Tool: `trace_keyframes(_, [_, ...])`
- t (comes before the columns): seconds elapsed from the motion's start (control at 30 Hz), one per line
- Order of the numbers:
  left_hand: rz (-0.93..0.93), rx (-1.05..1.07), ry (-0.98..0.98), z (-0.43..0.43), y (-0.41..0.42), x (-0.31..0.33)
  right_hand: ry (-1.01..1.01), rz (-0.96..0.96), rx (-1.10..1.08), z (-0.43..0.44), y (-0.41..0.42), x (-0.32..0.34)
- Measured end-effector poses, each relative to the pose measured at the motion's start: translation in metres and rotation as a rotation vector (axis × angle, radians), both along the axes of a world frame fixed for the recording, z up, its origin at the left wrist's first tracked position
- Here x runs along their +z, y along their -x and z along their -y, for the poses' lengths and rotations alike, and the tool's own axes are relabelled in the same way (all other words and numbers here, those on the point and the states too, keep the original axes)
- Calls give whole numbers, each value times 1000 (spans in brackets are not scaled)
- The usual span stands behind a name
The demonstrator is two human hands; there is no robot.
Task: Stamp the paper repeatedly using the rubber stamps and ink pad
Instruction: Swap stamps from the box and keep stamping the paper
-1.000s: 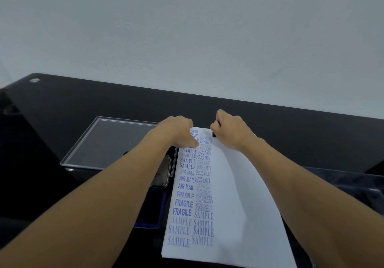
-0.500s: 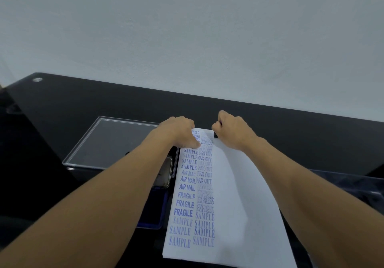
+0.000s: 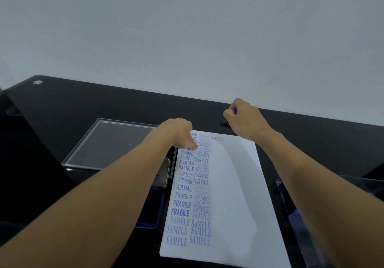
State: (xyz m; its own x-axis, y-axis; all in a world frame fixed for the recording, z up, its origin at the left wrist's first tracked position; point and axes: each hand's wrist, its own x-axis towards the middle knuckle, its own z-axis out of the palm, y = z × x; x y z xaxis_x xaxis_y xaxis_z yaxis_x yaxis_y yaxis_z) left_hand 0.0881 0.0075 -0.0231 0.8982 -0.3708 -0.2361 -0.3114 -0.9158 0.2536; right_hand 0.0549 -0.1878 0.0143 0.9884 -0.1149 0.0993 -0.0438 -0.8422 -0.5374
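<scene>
Nearest us lies the white sheet of paper (image 3: 234, 195), flat on the glossy black table (image 3: 83, 101), with two columns of blue imprints down its left side and one lone SAMPLE at the far edge. It is thin, light and limp, so we judge it will slide or lift with a sticky stamp unless it is pinned near where we print. Under our left forearm, just beside the sheet, sits the blue ink pad (image 3: 154, 211). Farther on, our left hand (image 3: 176, 131) bears down on the sheet's far left corner; its back hides the fingers, so we cannot tell how that grip is set. Beyond the far edge our right hand (image 3: 244, 118) hovers, its grip curled round a small rubber stamp (image 3: 234, 110), only a purple sliver showing. That stamp is rigid and light, best held by its handle, upright.
</scene>
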Motion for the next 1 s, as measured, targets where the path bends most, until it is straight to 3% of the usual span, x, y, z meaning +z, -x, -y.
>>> trace_keyframes(0.17, [3, 32, 46, -2, 1, -4, -36, 14, -14, 4, 15, 11])
trace_keyframes(0.33, [96, 130, 315, -8, 9, -4, -39, 34, 11, 8, 29, 13])
trace_keyframes(0.47, [193, 190, 418, -24, 23, 6, -54, 38, 18, 5, 40, 13])
trace_keyframes(1.0, [304, 398, 434, -140, 110, -14, -263, 17, 51, -64, 97, 20])
